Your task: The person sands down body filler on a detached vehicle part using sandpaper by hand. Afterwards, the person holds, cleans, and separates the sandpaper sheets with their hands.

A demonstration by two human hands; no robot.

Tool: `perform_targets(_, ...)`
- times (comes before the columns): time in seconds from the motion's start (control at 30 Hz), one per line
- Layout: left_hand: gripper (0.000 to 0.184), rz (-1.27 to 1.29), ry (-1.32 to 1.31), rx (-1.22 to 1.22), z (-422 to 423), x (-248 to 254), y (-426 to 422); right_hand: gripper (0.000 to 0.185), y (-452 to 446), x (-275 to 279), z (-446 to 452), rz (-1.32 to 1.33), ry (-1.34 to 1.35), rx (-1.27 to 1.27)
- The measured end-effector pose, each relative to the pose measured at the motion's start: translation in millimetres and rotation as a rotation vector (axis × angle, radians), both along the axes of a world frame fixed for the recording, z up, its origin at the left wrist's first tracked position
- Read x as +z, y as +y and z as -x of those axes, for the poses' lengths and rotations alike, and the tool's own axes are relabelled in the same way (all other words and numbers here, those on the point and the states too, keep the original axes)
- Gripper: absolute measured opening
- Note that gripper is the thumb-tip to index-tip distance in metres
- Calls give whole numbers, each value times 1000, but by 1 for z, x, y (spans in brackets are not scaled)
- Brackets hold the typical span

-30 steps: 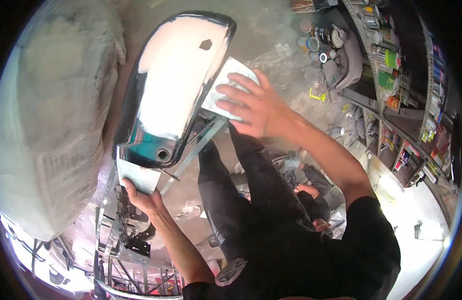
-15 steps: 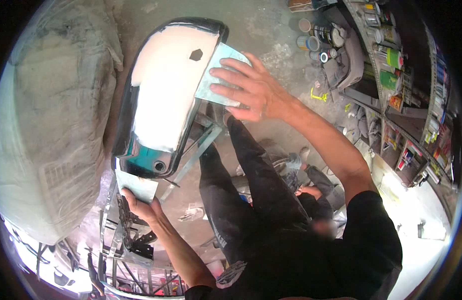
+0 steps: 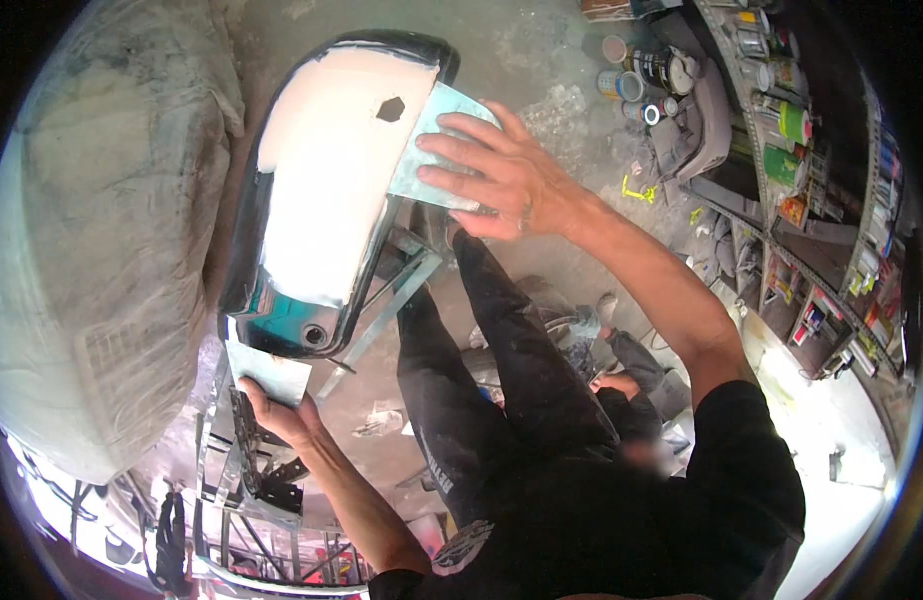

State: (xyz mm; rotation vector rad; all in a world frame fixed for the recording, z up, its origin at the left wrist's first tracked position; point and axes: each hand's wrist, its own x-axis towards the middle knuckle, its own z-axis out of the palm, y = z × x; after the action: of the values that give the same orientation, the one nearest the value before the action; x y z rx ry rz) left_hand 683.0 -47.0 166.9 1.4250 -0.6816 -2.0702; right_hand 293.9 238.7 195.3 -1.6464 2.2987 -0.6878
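Observation:
A car body panel (image 3: 311,190) lies in front of me, black at its rim and teal near its lower end. Pale filler covers most of its face, around a dark hexagonal hole (image 3: 390,108). My right hand (image 3: 501,175) spreads its fingers over a pale blue-green spreader (image 3: 431,150), pressing it against the panel's right edge; its thumb is below. By the panel's lower end, my left hand (image 3: 281,412) grips a second pale flat plate (image 3: 271,372), thumb on top. Its other fingers are hidden underneath.
A metal stand (image 3: 386,320) is under the panel. Left of it stands a large covered object (image 3: 101,240). Paint cans (image 3: 661,70) sit on the floor, and shelves (image 3: 771,200) of cans are at right. Another person (image 3: 631,390) crouches behind my legs.
The panel and my left hand appear slightly lower-left in view. My right hand keeps nearly the same place with the spreader. At bottom left, a distant dark-clothed figure has shifted.

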Motion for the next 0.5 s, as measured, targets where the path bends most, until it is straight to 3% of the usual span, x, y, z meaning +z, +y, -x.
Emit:
perform_targets(0.4, 54, -4, -29, 24, 1, 2, 1, 56, 9, 29, 9, -213, -90, 73)
perform_targets(0.5, 54, -2, -47, 7, 1, 2, 1, 57, 21, 26, 6, -148, -39, 1)
